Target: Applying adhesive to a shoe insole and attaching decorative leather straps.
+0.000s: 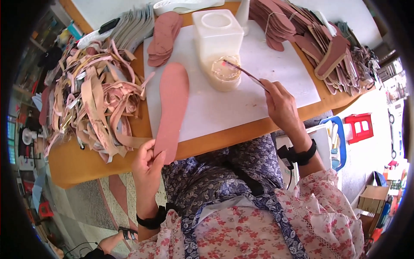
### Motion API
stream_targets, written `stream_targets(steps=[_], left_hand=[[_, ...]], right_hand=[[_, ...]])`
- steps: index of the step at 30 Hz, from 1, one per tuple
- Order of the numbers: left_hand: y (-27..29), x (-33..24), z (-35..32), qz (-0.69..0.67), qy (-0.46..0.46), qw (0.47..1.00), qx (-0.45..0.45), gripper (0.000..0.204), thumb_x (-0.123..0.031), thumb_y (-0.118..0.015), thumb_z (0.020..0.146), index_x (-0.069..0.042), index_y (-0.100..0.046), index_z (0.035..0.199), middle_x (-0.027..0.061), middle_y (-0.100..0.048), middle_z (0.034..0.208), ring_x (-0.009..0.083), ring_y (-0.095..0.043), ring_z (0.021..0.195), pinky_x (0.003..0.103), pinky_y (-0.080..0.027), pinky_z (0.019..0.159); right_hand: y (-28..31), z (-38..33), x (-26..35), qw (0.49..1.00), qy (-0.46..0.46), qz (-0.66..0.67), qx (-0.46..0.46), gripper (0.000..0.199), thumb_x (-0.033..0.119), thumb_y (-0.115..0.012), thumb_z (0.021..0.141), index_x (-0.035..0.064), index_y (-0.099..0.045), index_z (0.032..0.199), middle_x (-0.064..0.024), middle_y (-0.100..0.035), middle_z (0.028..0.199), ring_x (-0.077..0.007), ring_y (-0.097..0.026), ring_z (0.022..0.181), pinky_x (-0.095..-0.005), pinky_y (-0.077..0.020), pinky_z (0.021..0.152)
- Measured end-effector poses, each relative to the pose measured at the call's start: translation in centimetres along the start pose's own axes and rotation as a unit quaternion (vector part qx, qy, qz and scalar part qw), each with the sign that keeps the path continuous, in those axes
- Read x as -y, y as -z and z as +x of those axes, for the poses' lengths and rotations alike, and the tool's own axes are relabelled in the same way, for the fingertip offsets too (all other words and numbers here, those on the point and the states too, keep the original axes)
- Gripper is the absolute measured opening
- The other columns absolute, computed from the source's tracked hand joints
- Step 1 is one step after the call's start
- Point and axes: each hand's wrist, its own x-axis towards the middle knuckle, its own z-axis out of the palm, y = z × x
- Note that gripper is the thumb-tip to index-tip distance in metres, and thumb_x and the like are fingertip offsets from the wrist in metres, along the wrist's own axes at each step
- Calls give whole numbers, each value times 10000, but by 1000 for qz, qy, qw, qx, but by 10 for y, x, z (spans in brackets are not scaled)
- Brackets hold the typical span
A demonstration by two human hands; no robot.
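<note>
A long pink insole slants over the front edge of the table. My left hand pinches its lower, narrower end between thumb and fingers. In my right hand is a thin brown brush, held like a pen. Its tip reaches into the round, open cup at the foot of a whitish plastic glue container. Pale residue crusts the cup's rim, and the tip is too small to make out clearly. The container stands on a white sheet laid over the tan table.
Left of the sheet lies a tangled heap of pink and beige strips. A small stack of pink insoles sits behind the held one. Tied insole bundles and more piled insoles fill the back right. A red stool stands beyond the table's right side.
</note>
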Motion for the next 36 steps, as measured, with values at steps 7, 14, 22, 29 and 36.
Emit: stream_targets(steps=[7,14,22,29,36], left_hand=[[-5,3,5,12,-56,998,-11,298,5,-581,925,52,-524,1214,88,-672,972,83,-608,885,218,-478,790],[-7,3,5,-26,-41,999,-7,289,9,-570,929,57,-523,1210,107,-671,1039,104,-619,936,235,-487,823],[-6,8,6,-55,-27,998,-3,288,5,-574,929,62,-523,1207,115,-671,1052,108,-622,953,233,-484,837],[-11,2,4,-54,-30,998,-17,280,10,-568,932,63,-524,1204,121,-664,1074,107,-619,964,231,-482,841],[-8,2,1,-55,-21,998,-32,283,-4,-571,937,64,-521,1208,111,-657,1071,110,-614,971,237,-483,843]], right_hand=[[36,6,15,992,55,-117,-6,438,-42,-580,765,119,-636,1169,-79,-566,860,-266,-605,815,-398,-509,681],[46,17,37,974,92,-205,-6,458,-11,-603,731,138,-657,1161,-53,-549,851,-234,-584,805,-368,-493,671],[37,36,50,966,74,-245,28,374,16,-602,758,122,-657,1112,-76,-562,869,-245,-582,809,-382,-493,676],[32,41,51,961,68,-266,43,318,44,-591,790,129,-665,1087,-78,-569,858,-258,-592,799,-384,-500,662],[48,27,47,979,49,-196,-11,234,90,-615,854,170,-682,1063,-46,-580,797,-244,-617,783,-391,-486,661]])
